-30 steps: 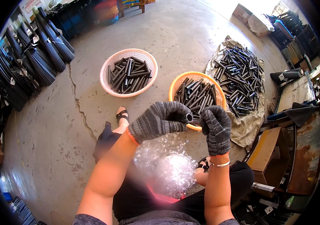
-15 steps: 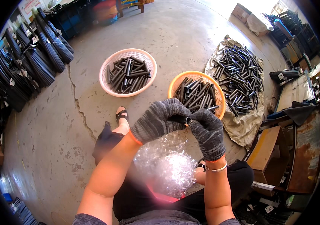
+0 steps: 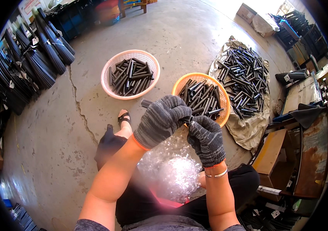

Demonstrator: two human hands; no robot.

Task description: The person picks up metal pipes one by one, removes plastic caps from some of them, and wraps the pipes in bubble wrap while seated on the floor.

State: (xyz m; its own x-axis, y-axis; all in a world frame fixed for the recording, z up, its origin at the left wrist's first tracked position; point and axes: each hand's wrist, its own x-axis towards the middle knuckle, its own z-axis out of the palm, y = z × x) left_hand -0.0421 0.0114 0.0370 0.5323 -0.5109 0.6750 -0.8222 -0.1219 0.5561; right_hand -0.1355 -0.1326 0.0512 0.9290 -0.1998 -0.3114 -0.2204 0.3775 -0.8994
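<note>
Tan sheet off to my right with a big heap of black tubes, then an orange basket just past my hands. Left hand's curled tight, right hand's fingers are bunched. Smallest: one dark tube in my left fist, slanting down-right, near end at my right fingertips. Can't tell if they're pinching anything.

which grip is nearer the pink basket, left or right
Left. The left grip is below and to the right of the pink basket in view; the right grip sits lower and farther right.
</note>
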